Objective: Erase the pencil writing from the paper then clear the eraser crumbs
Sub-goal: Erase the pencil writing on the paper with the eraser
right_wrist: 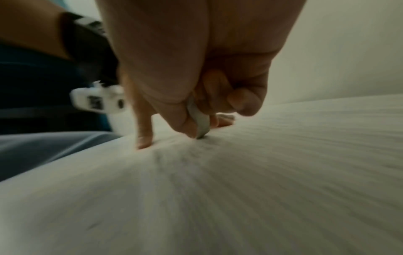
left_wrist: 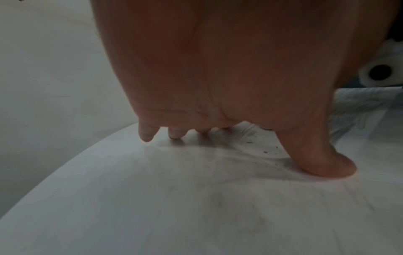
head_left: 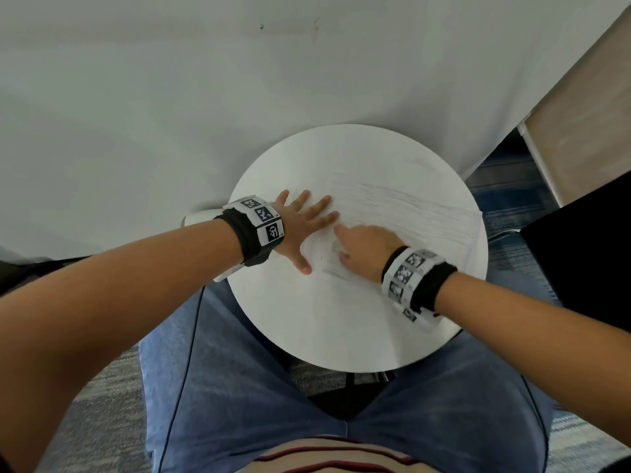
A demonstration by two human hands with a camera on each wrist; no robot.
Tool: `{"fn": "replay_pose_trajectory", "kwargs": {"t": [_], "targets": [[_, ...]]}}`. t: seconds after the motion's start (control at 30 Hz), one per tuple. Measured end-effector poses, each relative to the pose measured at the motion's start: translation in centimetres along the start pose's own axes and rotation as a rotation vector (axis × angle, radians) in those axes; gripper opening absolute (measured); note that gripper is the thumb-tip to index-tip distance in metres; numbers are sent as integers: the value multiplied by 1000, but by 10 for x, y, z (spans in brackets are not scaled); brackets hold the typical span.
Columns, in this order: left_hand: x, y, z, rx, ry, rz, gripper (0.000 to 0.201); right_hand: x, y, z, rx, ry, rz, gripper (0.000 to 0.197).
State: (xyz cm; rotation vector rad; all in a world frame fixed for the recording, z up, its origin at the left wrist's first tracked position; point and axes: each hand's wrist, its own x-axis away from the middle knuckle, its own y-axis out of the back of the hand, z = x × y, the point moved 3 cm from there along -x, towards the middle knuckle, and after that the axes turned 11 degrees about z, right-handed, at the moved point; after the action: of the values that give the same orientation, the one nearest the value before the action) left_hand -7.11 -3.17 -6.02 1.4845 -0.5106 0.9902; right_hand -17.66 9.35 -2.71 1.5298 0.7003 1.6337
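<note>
A white lined paper (head_left: 403, 213) with faint pencil strokes lies on the round white table (head_left: 341, 329). My left hand (head_left: 300, 223) lies flat on the paper's left part, fingers spread and straight, thumb (left_wrist: 322, 160) pressing down. My right hand (head_left: 362, 244) pinches a small white eraser (right_wrist: 198, 119) between thumb and fingers, its tip touching the paper (right_wrist: 283, 155). In the head view the eraser (head_left: 338, 247) shows only as a pale blur under the fingers. Dark eraser crumbs (left_wrist: 266, 150) lie on the sheet near my left thumb.
The table stands against a white wall (head_left: 170, 97). My knees in blue trousers (head_left: 239, 387) sit under its near edge. A black object (head_left: 580, 261) is to the right, with blue carpet (head_left: 505, 189) behind it.
</note>
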Motion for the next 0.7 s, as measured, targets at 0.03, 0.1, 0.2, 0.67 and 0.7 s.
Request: {"fn": "replay_pose_trajectory", "kwargs": {"t": [0.03, 0.1, 0.2, 0.67, 0.7], "targets": [[0, 0, 0, -7, 1, 2, 133, 3, -7, 10, 26, 52, 32, 33], [0, 0, 0, -15, 0, 5, 133, 10, -17, 23, 47, 169, 116, 32], [0, 0, 0, -15, -3, 3, 133, -3, -5, 2, -9, 92, 85, 36], [1, -1, 2, 5, -3, 7, 132, 0, -6, 2, -49, 13, 6, 32], [1, -1, 2, 1, -3, 10, 132, 5, -12, 13, -13, 51, 25, 33]]}}
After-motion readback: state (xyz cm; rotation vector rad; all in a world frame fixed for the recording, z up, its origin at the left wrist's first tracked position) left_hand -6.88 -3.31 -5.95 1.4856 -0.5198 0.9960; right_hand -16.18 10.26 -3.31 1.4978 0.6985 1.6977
